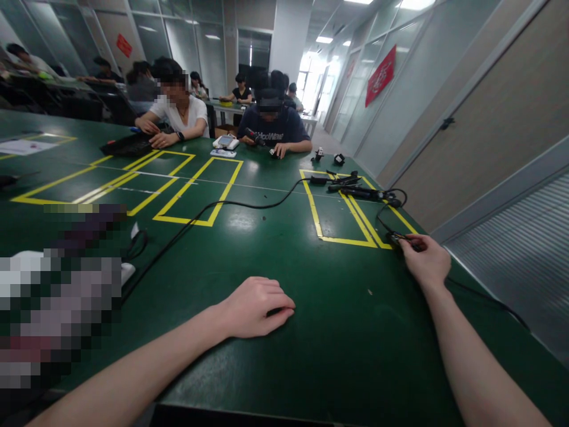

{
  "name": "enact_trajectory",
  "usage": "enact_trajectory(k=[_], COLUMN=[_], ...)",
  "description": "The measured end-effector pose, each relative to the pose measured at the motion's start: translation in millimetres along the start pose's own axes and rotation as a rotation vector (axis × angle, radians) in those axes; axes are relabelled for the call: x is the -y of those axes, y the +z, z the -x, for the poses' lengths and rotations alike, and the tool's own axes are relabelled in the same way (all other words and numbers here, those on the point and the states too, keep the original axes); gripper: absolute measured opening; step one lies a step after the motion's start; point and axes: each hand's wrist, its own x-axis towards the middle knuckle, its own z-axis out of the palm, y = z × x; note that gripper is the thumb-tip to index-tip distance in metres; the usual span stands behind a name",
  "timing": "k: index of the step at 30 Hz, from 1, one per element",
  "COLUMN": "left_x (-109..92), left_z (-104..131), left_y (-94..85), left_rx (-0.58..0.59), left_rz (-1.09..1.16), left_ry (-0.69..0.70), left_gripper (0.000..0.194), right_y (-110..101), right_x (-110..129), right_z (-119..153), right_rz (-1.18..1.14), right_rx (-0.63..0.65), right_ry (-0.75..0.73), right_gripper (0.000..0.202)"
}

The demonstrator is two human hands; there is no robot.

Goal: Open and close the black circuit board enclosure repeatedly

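Observation:
My left hand (260, 307) rests on the green table (329, 320), its fingers curled together and the thumb near their tips. Nothing shows in it apart from a dark gap between thumb and fingers. By the table's right edge, my right hand (424, 261) pinches a small dark piece with a cable (395, 237). The fingers cover much of this piece, so its exact kind is unclear. Just beyond that hand lies a bundle of black tools and cables (364, 193), whose parts overlap.
Yellow tape outlines (349, 242) mark the table. A long black cable (240, 203) crosses it toward blurred items at left. Across the table, one person (275, 121) handles a tool and small part; another (186, 115) works at a black tray (127, 145). A white device (225, 142) lies between them.

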Motion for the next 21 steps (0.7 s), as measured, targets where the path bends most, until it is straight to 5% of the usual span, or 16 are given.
enact_trajectory(k=[12,21], left_x=[0.0,0.6], left_z=[0.6,0.3], left_y=[0.5,1.8], left_rx=[-0.002,-0.002], left_rz=[0.0,-0.014], left_ry=[-0.007,0.005], left_gripper=[0.024,0.024], right_y=[-2.9,1.9], right_x=[6.4,4.2], right_z=[2.6,0.3], right_rz=[0.006,0.078], right_rx=[0.003,0.061], right_ry=[-0.082,0.02], right_gripper=[0.022,0.033])
